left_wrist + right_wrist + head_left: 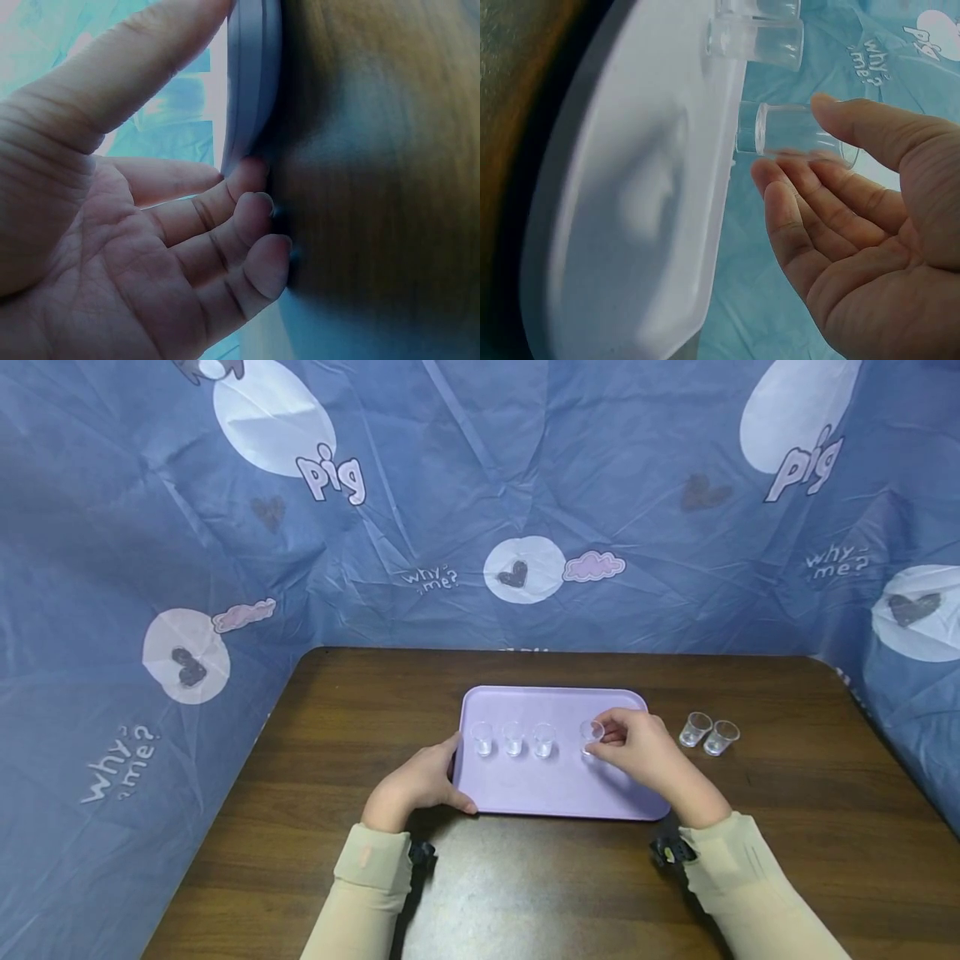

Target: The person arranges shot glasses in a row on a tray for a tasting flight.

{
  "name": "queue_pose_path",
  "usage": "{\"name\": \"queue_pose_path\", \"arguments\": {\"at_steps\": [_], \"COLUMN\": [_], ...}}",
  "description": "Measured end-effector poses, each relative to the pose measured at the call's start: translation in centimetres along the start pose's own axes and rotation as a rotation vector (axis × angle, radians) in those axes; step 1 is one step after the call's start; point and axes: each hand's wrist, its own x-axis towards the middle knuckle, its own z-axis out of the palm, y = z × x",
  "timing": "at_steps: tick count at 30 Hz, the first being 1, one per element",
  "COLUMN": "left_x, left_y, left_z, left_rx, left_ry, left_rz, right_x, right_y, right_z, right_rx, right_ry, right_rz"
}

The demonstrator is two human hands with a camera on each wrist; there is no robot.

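Note:
My right hand [637,745] pinches a small clear shot glass [791,131] between thumb and fingers, over the right half of a lilac tray [555,789]. The glass is upright; whether its base touches the tray I cannot tell. Three more clear shot glasses stand in a row on the tray: the left one [483,740], the middle one [513,739] and the right one [543,741]. My left hand [420,778] rests at the tray's near left corner. Its thumb lies by the front edge, and its other fingers [259,262] are at the left side, tips low by the table.
Two more clear shot glasses, one [695,729] beside the other [722,738], stand on the brown wooden table [555,893] to the tray's right. A blue printed cloth [450,510] hangs behind the table and along its sides.

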Motion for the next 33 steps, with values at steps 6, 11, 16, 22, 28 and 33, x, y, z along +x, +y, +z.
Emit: {"name": "queue_pose_path", "arguments": {"at_steps": [6, 11, 16, 22, 28, 33], "left_x": [0.1, 0.0, 0.0, 0.0, -0.1, -0.1], "left_y": [-0.1, 0.0, 0.1, 0.1, 0.2, 0.1], "left_z": [0.0, 0.0, 0.1, 0.1, 0.0, -0.1], "left_rx": [0.005, 0.000, 0.003, 0.000, 0.000, 0.003], "left_ry": [0.006, 0.001, 0.003, 0.004, 0.003, 0.002], "left_rz": [0.003, -0.006, -0.009, -0.006, -0.003, 0.006], "right_x": [0.4, 0.7, 0.7, 0.8, 1.0, 1.1], "right_y": [0.0, 0.2, 0.3, 0.2, 0.1, 0.0], "right_z": [0.7, 1.1, 1.4, 1.9, 2.1, 2.2], "right_rx": [0.016, 0.027, 0.039, 0.045, 0.033, 0.048], "right_ry": [-0.007, -0.021, -0.020, -0.030, -0.030, -0.044], "right_rz": [-0.009, -0.002, -0.007, 0.011, 0.012, 0.031]}}
